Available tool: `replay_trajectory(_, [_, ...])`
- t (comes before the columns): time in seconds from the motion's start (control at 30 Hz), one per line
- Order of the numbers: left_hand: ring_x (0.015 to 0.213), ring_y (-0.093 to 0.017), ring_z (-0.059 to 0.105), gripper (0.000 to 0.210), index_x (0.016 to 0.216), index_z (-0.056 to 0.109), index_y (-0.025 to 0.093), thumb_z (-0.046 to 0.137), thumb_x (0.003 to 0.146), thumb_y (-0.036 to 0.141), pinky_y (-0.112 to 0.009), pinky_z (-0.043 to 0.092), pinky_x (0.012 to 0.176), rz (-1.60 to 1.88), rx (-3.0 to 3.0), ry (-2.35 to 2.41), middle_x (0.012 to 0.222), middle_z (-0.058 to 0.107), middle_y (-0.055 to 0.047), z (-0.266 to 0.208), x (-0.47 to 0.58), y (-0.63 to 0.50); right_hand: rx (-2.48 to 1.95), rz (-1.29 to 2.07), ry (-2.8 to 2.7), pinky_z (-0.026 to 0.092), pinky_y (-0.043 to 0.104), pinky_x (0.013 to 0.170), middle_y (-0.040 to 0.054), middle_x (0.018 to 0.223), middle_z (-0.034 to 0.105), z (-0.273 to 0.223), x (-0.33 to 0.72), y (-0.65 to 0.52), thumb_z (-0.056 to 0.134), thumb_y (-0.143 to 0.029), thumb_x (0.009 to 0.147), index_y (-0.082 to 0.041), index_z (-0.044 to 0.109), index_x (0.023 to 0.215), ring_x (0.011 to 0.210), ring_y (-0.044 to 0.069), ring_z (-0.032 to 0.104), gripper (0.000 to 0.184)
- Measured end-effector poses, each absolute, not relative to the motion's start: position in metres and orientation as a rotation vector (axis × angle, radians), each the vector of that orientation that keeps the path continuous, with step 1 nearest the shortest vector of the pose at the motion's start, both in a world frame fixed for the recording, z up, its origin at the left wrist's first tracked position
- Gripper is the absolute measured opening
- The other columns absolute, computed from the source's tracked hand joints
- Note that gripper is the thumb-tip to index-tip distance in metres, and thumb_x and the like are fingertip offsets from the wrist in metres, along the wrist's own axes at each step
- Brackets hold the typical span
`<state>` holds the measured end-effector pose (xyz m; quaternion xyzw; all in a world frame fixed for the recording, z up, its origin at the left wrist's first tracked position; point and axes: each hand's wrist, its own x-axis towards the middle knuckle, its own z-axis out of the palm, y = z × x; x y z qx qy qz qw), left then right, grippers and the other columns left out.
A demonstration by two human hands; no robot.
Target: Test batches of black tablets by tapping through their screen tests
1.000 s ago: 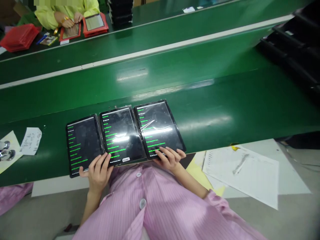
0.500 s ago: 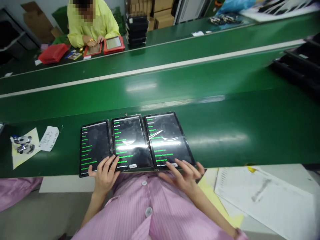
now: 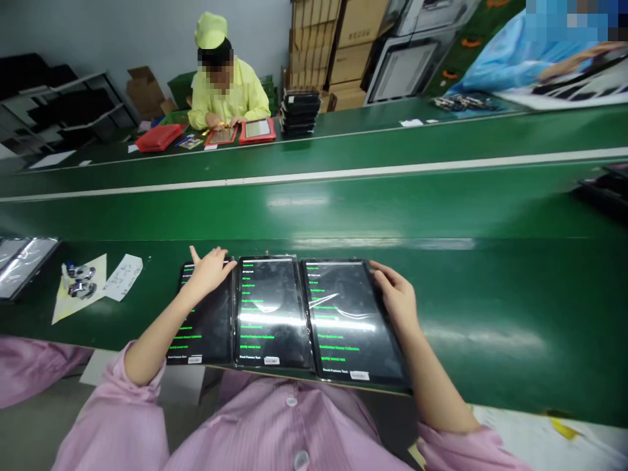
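Three black tablets lie side by side on the green bench near its front edge, their screens listing lines of mostly green text. Over the top of the left tablet (image 3: 210, 327) is my left hand (image 3: 209, 271), its fingers spread and covering part of the screen. Between my hands lies the middle tablet (image 3: 269, 301), which neither touches. At the upper right corner of the right tablet (image 3: 348, 314), my right hand (image 3: 400, 297) has its thumb and fingers closed on the edge. Small white labels show near the tablets' bottom edges.
Left of the tablets are a handwritten paper slip (image 3: 124, 278) and small shiny metal parts (image 3: 81, 281) on yellow paper. Wrapped flat items (image 3: 24, 261) lie at the far left. Across the bench, a person in yellow (image 3: 228, 98) handles red-cased tablets beside a black stack (image 3: 299, 111).
My left hand has moved from the tablets' lower edges up to the left tablet's top. My right hand has gone up to the right tablet's upper corner. The camera view has tilted upward.
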<state>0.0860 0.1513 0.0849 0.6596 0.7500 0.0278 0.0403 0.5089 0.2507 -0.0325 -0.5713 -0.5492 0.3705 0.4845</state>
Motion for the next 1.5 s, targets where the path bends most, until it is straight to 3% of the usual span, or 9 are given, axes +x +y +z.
replay_trajectory(0.1, [0.098, -0.033, 0.071, 0.043, 0.111, 0.069, 0.016, 0.039, 0.101, 0.046, -0.074, 0.002, 0.117, -0.056, 1.991, 2.253, 0.097, 0.077, -0.015, 0.077, 0.081, 0.167, -1.384, 0.924, -1.326, 0.052, 0.045, 0.092, 0.0104, 0.106, 0.077, -0.039, 0.514, 0.243, 0.066, -0.055, 0.079, -0.021, 0.077, 0.106, 0.097, 0.027, 0.07, 0.044])
replay_trajectory(0.43, [0.081, -0.031, 0.073, 0.04, 0.1, 0.074, 0.012, 0.047, 0.087, 0.038, -0.061, 0.004, 0.123, -0.094, 1.991, 2.416, 0.076, 0.074, -0.012, 0.077, 0.096, 0.171, -1.392, 0.891, -1.261, 0.049, 0.035, 0.065, 0.01, 0.087, 0.074, -0.038, 0.515, 0.244, 0.074, -0.054, 0.075, -0.021, 0.075, 0.093, 0.074, 0.023, 0.065, 0.037])
replay_trajectory(0.67, [0.088, -0.031, 0.073, 0.037, 0.099, 0.074, 0.013, 0.048, 0.091, 0.037, -0.064, 0.004, 0.122, -0.162, 2.003, 2.308, 0.083, 0.076, -0.013, 0.08, 0.092, 0.172, -1.403, 0.9, -1.235, 0.05, 0.037, 0.07, 0.0105, 0.089, 0.071, -0.041, 0.516, 0.246, 0.076, -0.057, 0.071, -0.02, 0.071, 0.097, 0.077, 0.022, 0.064, 0.045])
replay_trajectory(0.87, [0.111, -0.035, 0.067, 0.043, 0.119, 0.067, 0.011, 0.044, 0.097, 0.04, -0.07, 0.003, 0.12, -0.131, 2.011, 2.233, 0.119, 0.072, -0.018, 0.08, 0.086, 0.163, -1.421, 0.906, -1.215, 0.053, 0.038, 0.079, 0.0072, 0.091, 0.071, -0.04, 0.514, 0.243, 0.076, -0.059, 0.067, -0.021, 0.07, 0.097, 0.084, 0.023, 0.065, 0.048])
replay_trajectory(1.3, [0.122, -0.036, 0.062, 0.048, 0.129, 0.064, 0.014, 0.034, 0.102, 0.04, -0.075, 0.008, 0.117, -0.191, 1.967, 2.135, 0.131, 0.067, -0.019, 0.08, 0.078, 0.168, -1.46, 0.86, -1.255, 0.052, 0.036, 0.071, 0.0102, 0.087, 0.075, -0.03, 0.51, 0.236, 0.071, -0.054, 0.072, -0.017, 0.075, 0.093, 0.077, 0.023, 0.065, 0.042])
replay_trajectory(1.5, [0.128, -0.036, 0.059, 0.052, 0.142, 0.053, 0.014, 0.032, 0.103, 0.04, -0.076, 0.009, 0.116, -0.276, 1.946, 2.101, 0.135, 0.064, -0.02, 0.085, 0.073, 0.173, -1.407, 0.909, -1.245, 0.054, 0.037, 0.074, 0.0095, 0.089, 0.074, -0.035, 0.509, 0.239, 0.071, -0.056, 0.071, -0.019, 0.071, 0.095, 0.079, 0.023, 0.066, 0.044])
